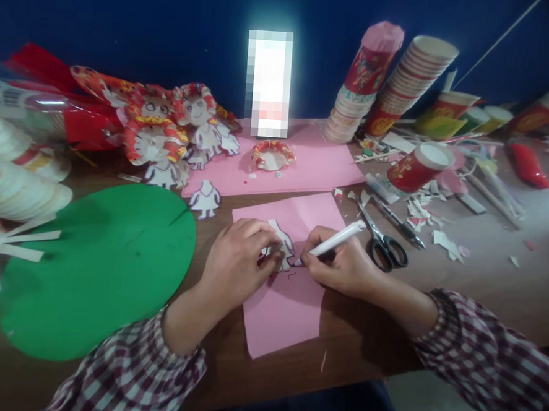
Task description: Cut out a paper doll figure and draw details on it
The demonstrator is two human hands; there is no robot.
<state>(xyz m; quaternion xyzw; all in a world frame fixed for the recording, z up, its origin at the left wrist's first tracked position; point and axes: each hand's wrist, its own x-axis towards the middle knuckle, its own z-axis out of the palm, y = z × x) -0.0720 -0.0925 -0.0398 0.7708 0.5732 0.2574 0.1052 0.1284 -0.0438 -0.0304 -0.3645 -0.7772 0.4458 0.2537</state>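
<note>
My right hand [340,262] grips a white marker pen [340,237], its tip low beside a small white paper cutout [282,240] with a dark purple outline. Fingers of my left hand [243,253] curl over that cutout and hold it on a pink paper sheet [281,317]. A few short dark marks show on the sheet just below the cutout. Part of the cutout is hidden under my left fingers. Another outlined body cutout [205,199] lies on the table to the left, past my left hand.
Black-handled scissors [383,246] and a pen [399,222] lie at right among paper scraps. A green paper disc [103,269] covers the left. Behind are paper dolls [196,111], a pink sheet [314,161], a glowing pixelated screen [270,84] and stacked paper cups [412,84].
</note>
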